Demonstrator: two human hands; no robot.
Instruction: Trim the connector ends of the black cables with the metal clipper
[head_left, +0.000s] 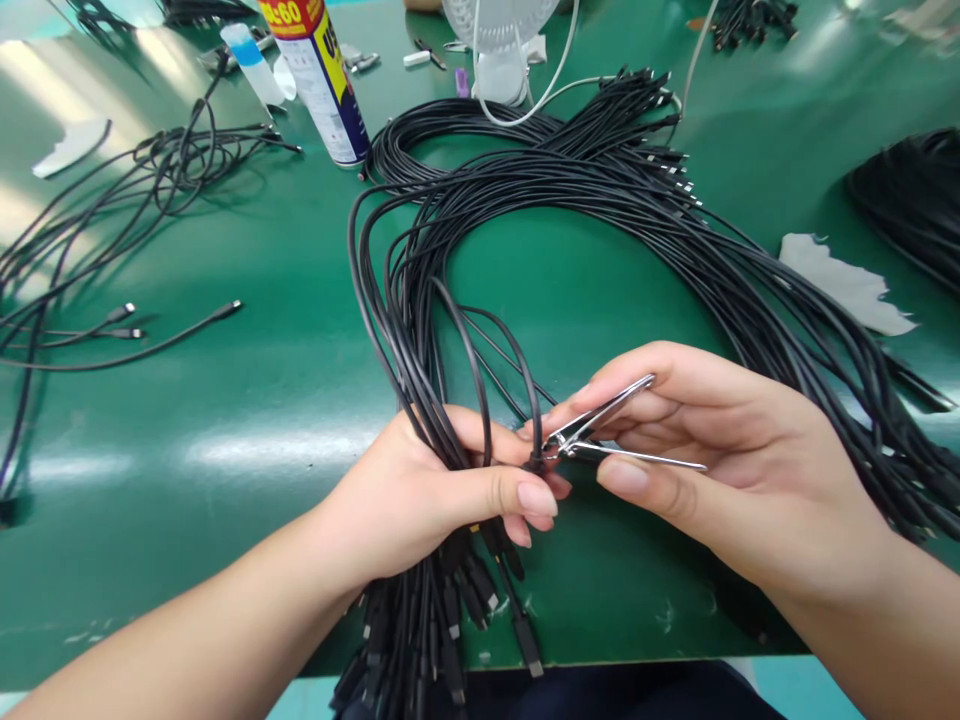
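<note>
My left hand (pixel 442 480) is closed around several black cables (pixel 431 400) near their plug ends. Below it the black plugs with metal tips (pixel 529 640) hang over the table's front edge. One cable (pixel 534 420) of the bunch stands out at my left fingertips. My right hand (pixel 720 470) holds a silver nail clipper (pixel 607 425) between thumb and fingers, its lever raised. The clipper's jaws are at the standing-out cable, by its dark collar. Whether the jaws touch the collar I cannot tell.
A thick loop of black cables (pixel 585 170) lies across the green table (pixel 585 290). More cables (pixel 165 190) lie at left and a dark coil (pixel 911 200) at right. Behind stand a spray can (pixel 319 85), a white fan (pixel 502 40) and a blue-and-white bottle (pixel 251 60). A torn grey scrap (pixel 844 285) lies at right.
</note>
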